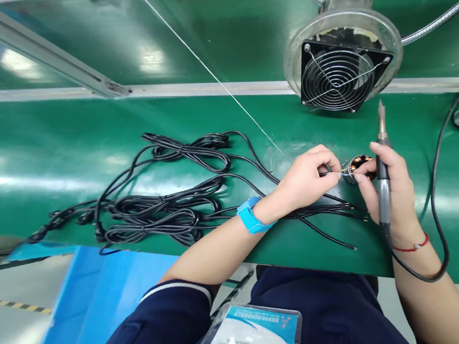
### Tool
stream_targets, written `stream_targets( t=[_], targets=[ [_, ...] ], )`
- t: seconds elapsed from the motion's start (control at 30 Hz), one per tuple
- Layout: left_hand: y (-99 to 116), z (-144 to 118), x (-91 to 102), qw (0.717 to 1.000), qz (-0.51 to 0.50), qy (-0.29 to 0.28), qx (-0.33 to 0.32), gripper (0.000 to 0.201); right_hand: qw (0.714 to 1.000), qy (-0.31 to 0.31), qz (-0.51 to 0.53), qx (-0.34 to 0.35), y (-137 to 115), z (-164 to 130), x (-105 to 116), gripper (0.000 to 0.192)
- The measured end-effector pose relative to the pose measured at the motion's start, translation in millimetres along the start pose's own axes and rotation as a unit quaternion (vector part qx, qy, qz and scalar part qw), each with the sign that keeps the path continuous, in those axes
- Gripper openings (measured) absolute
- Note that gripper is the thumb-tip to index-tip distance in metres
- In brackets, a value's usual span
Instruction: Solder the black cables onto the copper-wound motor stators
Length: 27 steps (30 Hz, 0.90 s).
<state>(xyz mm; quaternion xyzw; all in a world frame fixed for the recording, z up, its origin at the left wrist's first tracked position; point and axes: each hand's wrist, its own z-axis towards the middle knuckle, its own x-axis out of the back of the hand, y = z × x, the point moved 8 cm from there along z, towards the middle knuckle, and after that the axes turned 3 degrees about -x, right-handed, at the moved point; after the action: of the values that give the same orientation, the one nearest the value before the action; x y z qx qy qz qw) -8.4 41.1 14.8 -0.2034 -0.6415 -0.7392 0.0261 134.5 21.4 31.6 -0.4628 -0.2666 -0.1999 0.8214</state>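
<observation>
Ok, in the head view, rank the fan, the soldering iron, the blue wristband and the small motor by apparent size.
Largest to smallest as they look:
1. fan
2. soldering iron
3. blue wristband
4. small motor
The last two look close, and fingers partly hide the motor, so that order is unsure.

Glossy green bench top (69, 159), crossed by pale grey metal rails (206, 89) and strewn with black cables (167, 209). Bright blue wristband (251, 215) on the left hand (305, 178), thin red cord bracelet (414, 247) at the right hand (393, 190), grey and black soldering iron (382, 178), copper-and-silver striped motor stator (357, 165). Black grille on the silver-rimmed fan (338, 77), navy clothing (320, 320) with white trim, white badge (254, 340) with a blue corner.
</observation>
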Motion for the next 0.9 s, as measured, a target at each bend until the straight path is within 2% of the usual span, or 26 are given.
stream_targets(
  t=[0.07, 0.17, 0.23, 0.33, 0.4, 0.6, 0.73, 0.9],
  targets=[
    [-3, 0, -0.1, 1.0, -0.019, 0.006, 0.009, 0.01, 0.999, 0.026, -0.019, -0.01, 0, 1, 0, 0.056],
    [-4, 0, -0.9, 0.999, -0.028, 0.012, 0.012, 0.009, 0.999, 0.018, -0.026, -0.008, -7, 1, 4, 0.057],
    [-4, -1, -2.7, 0.999, -0.03, 0.008, 0.012, 0.008, 0.999, 0.025, -0.014, -0.032, -10, -2, 14, 0.054],
    [-5, -1, -5.5, 0.999, -0.032, 0.003, 0.017, 0.009, 0.989, 0.089, 0.039, -0.108, -6, -16, 33, 0.043],
    [-5, -2, -6.9, 0.999, -0.029, 0.002, 0.022, 0.01, 0.982, 0.129, 0.062, -0.123, -4, -30, 40, 0.038],
    [0, -2, -7.6, 1.0, 0.001, 0.014, 0.009, 0.015, 0.972, 0.233, 0.03, -0.019, -15, -63, 49, 0.031],
    [3, -3, -6.5, 1.0, 0.012, 0.024, 0.006, 0.017, 0.977, 0.198, 0.083, 0.008, -18, -66, 44, 0.023],
    [5, -2, -5.6, 0.999, 0.023, 0.032, -0.004, 0.017, 0.978, 0.183, 0.097, 0.015, -19, -64, 41, 0.027]
  ],
)
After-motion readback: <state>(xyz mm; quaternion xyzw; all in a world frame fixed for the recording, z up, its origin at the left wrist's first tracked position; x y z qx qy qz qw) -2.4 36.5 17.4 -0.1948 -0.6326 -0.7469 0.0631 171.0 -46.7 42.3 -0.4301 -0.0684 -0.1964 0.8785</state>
